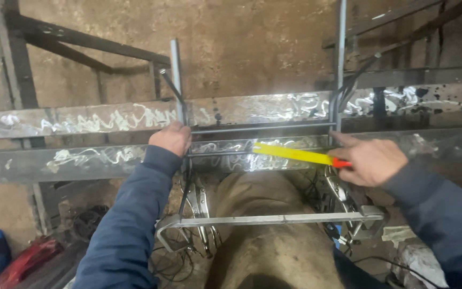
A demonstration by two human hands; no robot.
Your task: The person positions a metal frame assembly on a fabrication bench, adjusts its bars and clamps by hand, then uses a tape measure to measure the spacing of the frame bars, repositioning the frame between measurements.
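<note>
Hands on a steel rod frame [263, 127]: left hand [171, 138] closed around its upright, right hand [369, 160] pinching a yellow tape measure [293, 154] across the lower bar. Slack grip could likely skew the reading.

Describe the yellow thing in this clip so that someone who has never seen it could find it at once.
Find the two long scribbled steel beams crossing the picture. Between them, the right hand holds a flat yellow strip with a red end, lying along a thin rod. It is the only bright yellow thing among grey metal.
</note>
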